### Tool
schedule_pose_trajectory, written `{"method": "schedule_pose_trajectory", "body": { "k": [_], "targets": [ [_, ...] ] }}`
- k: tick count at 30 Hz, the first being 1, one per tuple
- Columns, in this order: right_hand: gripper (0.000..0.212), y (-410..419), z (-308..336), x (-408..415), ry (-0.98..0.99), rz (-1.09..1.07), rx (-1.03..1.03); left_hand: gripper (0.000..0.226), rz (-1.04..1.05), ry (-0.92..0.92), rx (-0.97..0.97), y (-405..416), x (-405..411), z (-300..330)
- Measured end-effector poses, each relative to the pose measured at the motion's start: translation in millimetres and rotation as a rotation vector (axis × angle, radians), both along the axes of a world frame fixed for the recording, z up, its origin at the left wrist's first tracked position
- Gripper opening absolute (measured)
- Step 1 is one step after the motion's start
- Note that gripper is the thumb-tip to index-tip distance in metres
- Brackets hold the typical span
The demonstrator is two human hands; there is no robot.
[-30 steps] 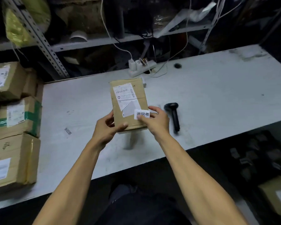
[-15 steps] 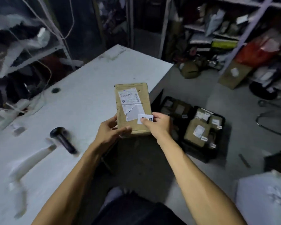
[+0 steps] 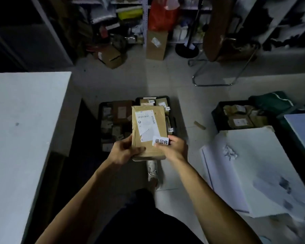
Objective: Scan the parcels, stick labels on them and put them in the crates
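A brown cardboard parcel [image 3: 158, 124] with a white shipping slip is held in the air between both hands. My left hand [image 3: 124, 152] grips its lower left corner, thumb across the front. My right hand [image 3: 174, 148] holds the lower right corner, with its thumb pressing a small white label [image 3: 161, 141] with black characters onto the parcel. Directly below the parcel, on the floor, sit two black crates [image 3: 102, 110] filled with several labelled parcels.
A white table [image 3: 25, 120] fills the left side. Another black crate [image 3: 218, 113] of parcels stands at the right, beside a white board [image 3: 253, 164] with torn paper. Boxes, a chair frame [image 3: 217, 80] and cluttered shelves line the far floor.
The view has swung right, away from the table and scanner toward the floor. The parcel, still held in both hands, now hangs over the black crates.
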State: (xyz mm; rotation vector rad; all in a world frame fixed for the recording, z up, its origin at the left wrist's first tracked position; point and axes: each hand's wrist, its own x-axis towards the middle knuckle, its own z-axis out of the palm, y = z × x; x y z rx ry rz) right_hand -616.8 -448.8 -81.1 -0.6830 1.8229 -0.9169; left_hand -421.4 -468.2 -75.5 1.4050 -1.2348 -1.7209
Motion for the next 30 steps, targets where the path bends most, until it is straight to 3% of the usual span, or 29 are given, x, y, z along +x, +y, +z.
{"method": "schedule_pose_trajectory", "body": {
  "k": [2, 6, 10, 13, 24, 27, 30],
  "targets": [
    [0.075, -34.4, -14.4, -32.2, 0.030, -0.042, 0.032, 0.057, -0.050, 0.018, 0.036, -45.2, -30.0, -21.8],
    [0.055, -98.6, -29.5, -92.2, 0.084, -0.059, 0.123, 0.067, -0.081, 0.053, 0.133, -123.3, -90.5, -57.2],
    [0.040, -158.0, -56.5, -143.0, 0.133, -0.035, 0.192, 0.062, -0.098, 0.079, 0.261, -188.9, -147.4, -103.1],
    [0.041, -194.8, -98.0, -171.2, 0.125, -0.034, 0.234, 0.064, -0.092, 0.082, 0.331, -226.4, -178.9, -147.4],
    [0.043, -317.8, -405.7, -255.3, 0.034, 0.102, 0.258, 0.068, -0.013, 0.077, 0.447, -331.0, -256.0, -444.3],
    [0.041, -353.2, -467.4, -265.8, 0.022, 0.169, 0.221, 0.068, 0.073, -0.041, 0.368, -354.0, -263.7, -497.5],
    [0.052, -379.7, -519.2, -267.0, 0.007, 0.225, 0.178, 0.063, 0.042, -0.337, 0.219, -371.4, -262.7, -539.4]
  ]
}}
